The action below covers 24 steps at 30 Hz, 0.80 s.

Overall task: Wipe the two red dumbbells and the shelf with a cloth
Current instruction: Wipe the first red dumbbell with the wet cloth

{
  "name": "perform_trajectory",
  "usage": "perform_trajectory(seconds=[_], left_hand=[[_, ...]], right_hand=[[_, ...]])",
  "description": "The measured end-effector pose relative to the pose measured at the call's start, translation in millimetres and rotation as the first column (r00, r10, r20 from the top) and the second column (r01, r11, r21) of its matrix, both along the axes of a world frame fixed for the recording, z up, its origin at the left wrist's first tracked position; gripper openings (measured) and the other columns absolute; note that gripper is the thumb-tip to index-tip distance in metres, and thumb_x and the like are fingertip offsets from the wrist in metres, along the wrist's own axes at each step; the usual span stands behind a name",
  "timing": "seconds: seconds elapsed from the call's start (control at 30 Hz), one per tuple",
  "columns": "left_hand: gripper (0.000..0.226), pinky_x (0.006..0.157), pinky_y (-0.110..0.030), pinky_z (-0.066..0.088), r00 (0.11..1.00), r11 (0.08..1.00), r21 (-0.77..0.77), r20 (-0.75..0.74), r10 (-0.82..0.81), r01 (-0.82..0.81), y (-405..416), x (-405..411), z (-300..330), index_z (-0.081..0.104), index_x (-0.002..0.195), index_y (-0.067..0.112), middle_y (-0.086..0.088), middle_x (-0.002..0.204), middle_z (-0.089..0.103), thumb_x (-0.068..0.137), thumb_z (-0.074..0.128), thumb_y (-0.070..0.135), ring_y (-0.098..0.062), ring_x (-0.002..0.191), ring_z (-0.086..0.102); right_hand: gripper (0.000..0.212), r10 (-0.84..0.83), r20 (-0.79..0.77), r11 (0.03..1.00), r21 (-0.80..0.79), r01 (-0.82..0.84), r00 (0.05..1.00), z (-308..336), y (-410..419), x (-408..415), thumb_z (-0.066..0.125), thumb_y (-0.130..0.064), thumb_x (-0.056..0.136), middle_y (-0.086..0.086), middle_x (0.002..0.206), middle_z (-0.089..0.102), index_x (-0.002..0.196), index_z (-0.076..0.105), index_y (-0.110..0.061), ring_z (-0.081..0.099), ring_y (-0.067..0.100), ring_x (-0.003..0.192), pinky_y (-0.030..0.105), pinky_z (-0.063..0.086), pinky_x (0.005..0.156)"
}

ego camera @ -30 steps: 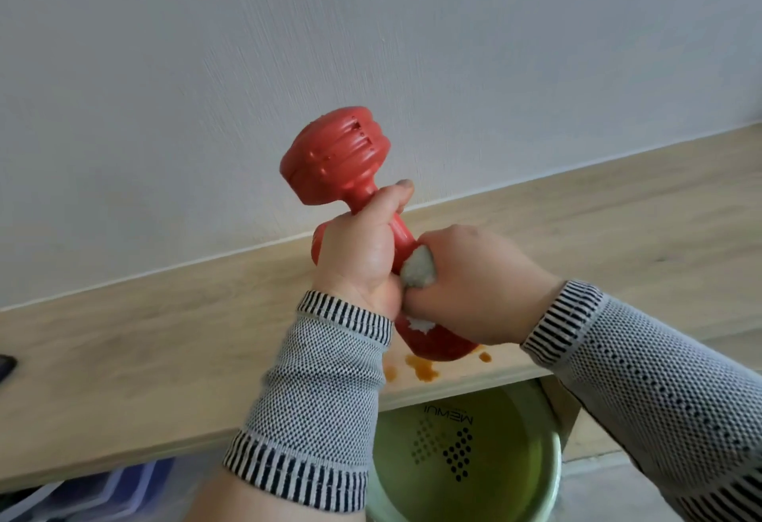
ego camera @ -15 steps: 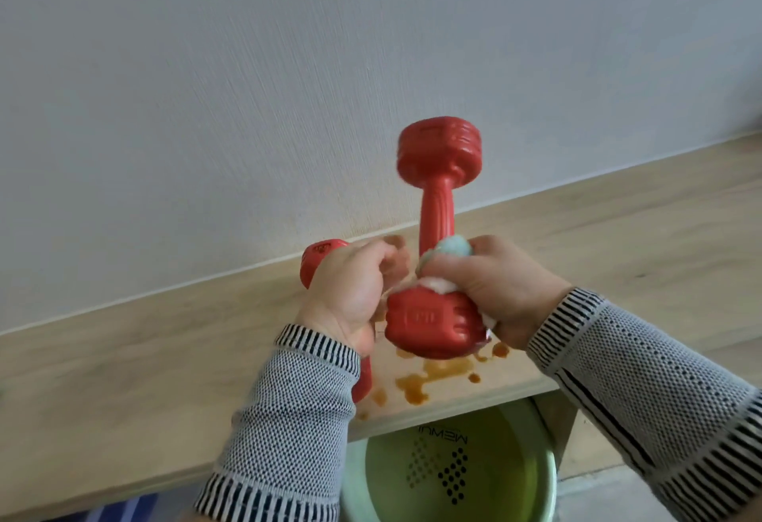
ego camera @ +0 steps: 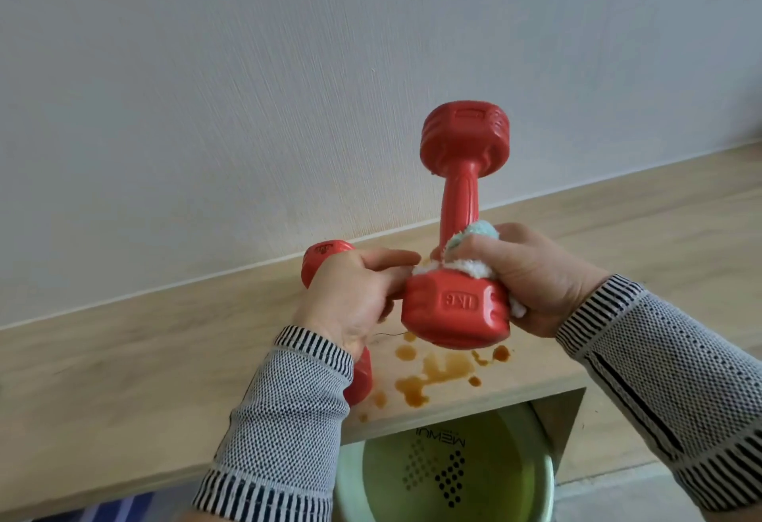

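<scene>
Pale wood shelf [ego camera: 123,356] against white wall [ego camera: 247,88]; brown spill [ego camera: 429,377] near edge. Right hand [ego camera: 532,278] clamps cloth [ego camera: 474,270] on dumbbell [ego camera: 457,307]; left hand [ego camera: 354,299] fingers curled, grip unclear.

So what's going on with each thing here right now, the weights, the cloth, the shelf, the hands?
Upright dumbbell: held up off the shelf, cloth at its lower end.
Second dumbbell: lying on the shelf, mostly hidden behind the left hand.
Cloth: bunched in the right hand, pressed against the handle.
Left hand: fingers touching the cloth; grip unclear.
Shelf: stained with brown spill, unwiped.
Green basin: below the shelf.
</scene>
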<state>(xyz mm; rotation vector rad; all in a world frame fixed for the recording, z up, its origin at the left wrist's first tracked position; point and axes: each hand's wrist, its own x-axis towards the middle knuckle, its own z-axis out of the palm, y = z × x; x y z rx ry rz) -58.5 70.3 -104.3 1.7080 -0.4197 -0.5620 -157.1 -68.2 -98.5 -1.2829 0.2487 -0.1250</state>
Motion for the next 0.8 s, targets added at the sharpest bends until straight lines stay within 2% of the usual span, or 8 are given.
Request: perform_trajectory(seconds=[0.1, 0.23, 0.33, 0.4, 0.5, 0.57, 0.67, 0.8], left_hand=[[0.012, 0.06, -0.024, 0.041, 0.995, 0.998, 0.058, 0.099, 0.025, -0.031, 0.0, -0.1, -2.3, 0.074, 0.085, 0.022, 0.01, 0.063, 0.068, 0.086, 0.07, 0.01, 0.001, 0.051, 0.058], [0.006, 0.06, -0.027, 0.042, 0.984, 0.994, 0.032, 0.146, 0.103, -0.109, 1.0, 3.1, -5.0, 0.073, 0.077, 0.019, 0.011, 0.058, 0.062, 0.077, 0.079, 0.02, -0.006, 0.055, 0.053], [0.021, 0.064, -0.031, 0.045, 0.984, 0.99, -0.002, 0.112, 0.142, -0.143, 4.8, 6.8, -2.9, 0.067, 0.074, 0.018, 0.013, 0.055, 0.056, 0.075, 0.08, 0.035, -0.01, 0.059, 0.051], [0.041, 0.064, -0.032, 0.049, 0.996, 0.996, 0.03, 0.031, 0.078, -0.079, 6.1, 1.5, -1.8, 0.065, 0.077, 0.016, 0.006, 0.067, 0.061, 0.068, 0.077, 0.054, -0.014, 0.067, 0.058], [0.081, 0.066, -0.035, 0.056, 0.995, 0.987, 0.132, -0.049, -0.081, 0.087, 4.9, -11.7, -4.5, 0.066, 0.098, 0.013, -0.001, 0.091, 0.073, 0.047, 0.068, 0.076, -0.019, 0.089, 0.07], [0.087, 0.069, -0.036, 0.058, 0.982, 0.975, 0.143, -0.105, -0.156, 0.17, 3.3, -18.8, -5.7, 0.065, 0.108, 0.015, -0.003, 0.099, 0.074, 0.046, 0.067, 0.077, -0.02, 0.094, 0.071], [0.083, 0.069, -0.036, 0.056, 0.956, 0.976, 0.058, -0.222, -0.19, 0.208, -0.3, -26.6, -6.2, 0.065, 0.113, 0.013, -0.006, 0.101, 0.075, 0.05, 0.069, 0.068, -0.024, 0.094, 0.072], [0.069, 0.073, -0.037, 0.056, 0.947, 0.979, -0.094, -0.255, -0.198, 0.179, -9.7, -35.7, -10.0, 0.065, 0.113, 0.014, -0.009, 0.101, 0.075, 0.062, 0.081, 0.057, -0.026, 0.095, 0.072]], right_hand=[[0.014, -0.002, -0.032, 0.999, -0.046, 0.0, 0.999, -0.7, 2.6, -1.0, 0.059, -0.005, 0.085, 0.01, 0.069, 0.057, 0.097, 0.056, 0.002, 0.056, 0.011, 0.045, 0.019, 0.045, 0.041], [0.016, -0.042, -0.052, 0.995, -0.09, 0.037, 0.998, -0.8, 1.9, 1.3, 0.062, -0.005, 0.083, 0.012, 0.072, 0.061, 0.096, 0.06, 0.003, 0.058, 0.013, 0.049, 0.022, 0.048, 0.044], [0.022, -0.112, -0.093, 0.979, -0.183, 0.094, 0.989, -7.5, -0.9, 3.4, 0.066, -0.006, 0.079, 0.015, 0.079, 0.066, 0.099, 0.061, 0.002, 0.063, 0.022, 0.063, 0.035, 0.055, 0.063], [0.021, -0.149, -0.104, 0.973, -0.191, 0.127, 0.983, -13.0, 0.8, 5.0, 0.067, -0.007, 0.079, 0.015, 0.079, 0.066, 0.097, 0.061, 0.001, 0.064, 0.023, 0.065, 0.039, 0.055, 0.068], [0.018, -0.207, -0.101, 0.976, -0.094, 0.198, 0.973, -16.1, 2.5, 6.8, 0.066, -0.007, 0.081, 0.016, 0.08, 0.067, 0.097, 0.061, 0.0, 0.065, 0.026, 0.067, 0.043, 0.056, 0.073], [0.02, -0.263, -0.084, 0.965, -0.016, 0.263, 0.961, -16.4, -0.2, 8.9, 0.066, -0.008, 0.082, 0.017, 0.082, 0.068, 0.098, 0.06, 0.001, 0.066, 0.03, 0.073, 0.05, 0.055, 0.078], [0.021, -0.353, -0.044, 0.934, 0.036, 0.355, 0.935, -14.4, -3.6, 12.3, 0.065, -0.01, 0.083, 0.022, 0.089, 0.065, 0.099, 0.061, 0.003, 0.063, 0.035, 0.08, 0.057, 0.049, 0.084], [0.011, -0.379, 0.038, 0.918, 0.139, 0.371, 0.925, -12.3, -4.9, 14.7, 0.063, -0.009, 0.083, 0.014, 0.08, 0.065, 0.09, 0.063, 0.0, 0.061, 0.03, 0.077, 0.049, 0.049, 0.082]])
